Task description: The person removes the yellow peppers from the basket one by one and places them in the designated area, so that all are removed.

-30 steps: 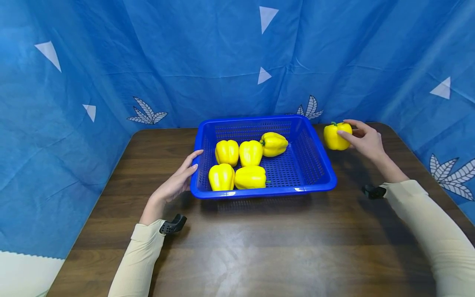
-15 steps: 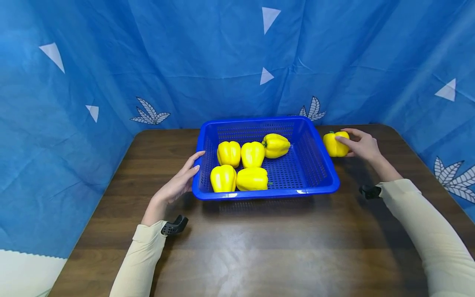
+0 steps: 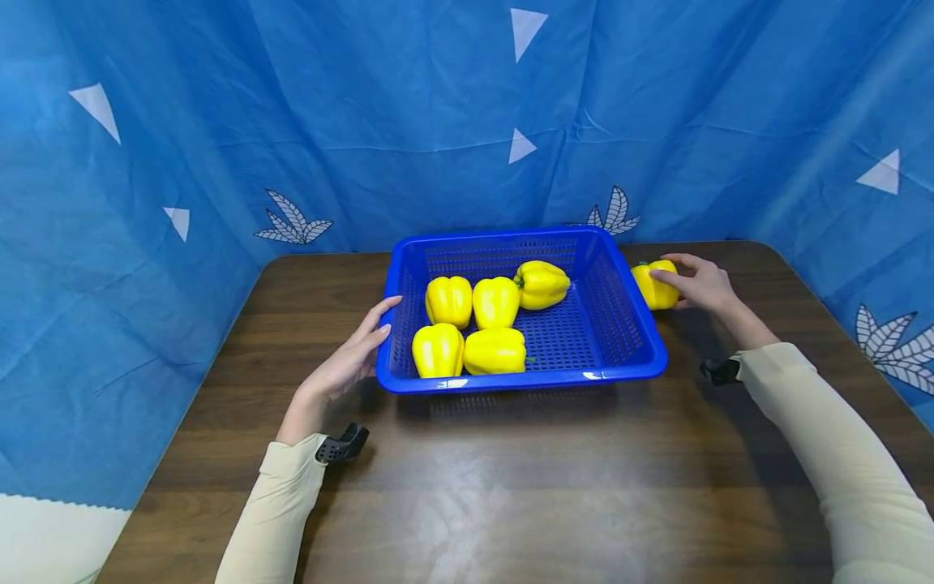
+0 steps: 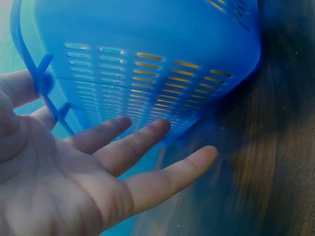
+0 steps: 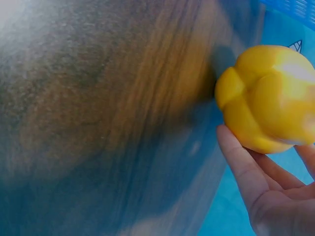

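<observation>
A blue plastic basket (image 3: 511,383) with slotted walls stands on the brown table, and several yellow bell peppers (image 3: 496,304) lie in its left and middle part. My left hand (image 3: 343,357) rests its thumb and index finger on the basket's left rim. In the left wrist view its other fingers (image 4: 142,142) extend fairly straight beside the outer wall. Just outside the basket's right side, my right hand (image 3: 708,285) pinches another yellow bell pepper (image 3: 652,294) between thumb and fingers. The right wrist view shows the lobed underside of this held pepper (image 5: 275,98).
The wooden table (image 3: 511,478) reaches back to a blue curtain (image 3: 438,113) with white triangles and leaf prints. A black wrist device (image 3: 343,443) sits on the left sleeve, another wrist device (image 3: 721,371) on the right.
My right hand has brought the pepper lower and then left, closer to the basket's right rim. The left hand stays at the left rim.
</observation>
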Available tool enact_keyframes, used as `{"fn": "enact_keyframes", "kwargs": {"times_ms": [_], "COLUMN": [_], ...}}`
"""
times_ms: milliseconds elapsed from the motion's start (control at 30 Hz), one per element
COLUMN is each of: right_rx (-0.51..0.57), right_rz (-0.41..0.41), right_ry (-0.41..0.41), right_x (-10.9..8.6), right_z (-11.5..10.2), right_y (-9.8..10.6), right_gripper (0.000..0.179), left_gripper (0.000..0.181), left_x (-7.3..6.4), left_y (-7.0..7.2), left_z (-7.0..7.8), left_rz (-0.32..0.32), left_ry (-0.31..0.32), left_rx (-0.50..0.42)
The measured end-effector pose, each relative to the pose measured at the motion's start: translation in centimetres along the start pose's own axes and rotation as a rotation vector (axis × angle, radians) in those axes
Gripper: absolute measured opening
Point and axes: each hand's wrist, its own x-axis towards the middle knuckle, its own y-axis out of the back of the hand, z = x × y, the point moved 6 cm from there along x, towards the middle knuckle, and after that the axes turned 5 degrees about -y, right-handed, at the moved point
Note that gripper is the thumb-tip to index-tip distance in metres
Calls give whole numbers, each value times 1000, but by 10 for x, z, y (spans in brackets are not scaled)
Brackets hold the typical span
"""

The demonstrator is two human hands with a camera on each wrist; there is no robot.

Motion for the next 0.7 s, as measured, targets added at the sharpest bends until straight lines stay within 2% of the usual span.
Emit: {"fn": "enact_keyframes", "kwargs": {"times_ms": [267, 433, 700], "right_rx": [-71, -104, -184], "right_rz": [-35, -12, 18], "right_ry": [-1, 21, 105], "right_x": [-22, -25, -27], "right_z": [-25, -26, -34], "right_y": [3, 2, -1], "right_gripper": [86, 81, 76], "left_gripper": [53, 52, 52], "left_x": [2, 2, 1], "left_y": [0, 0, 1], "left_z": [1, 1, -1], "left_rz": [4, 0, 0], "left_ry": [-6, -5, -4], "left_rx": [16, 15, 1]}}
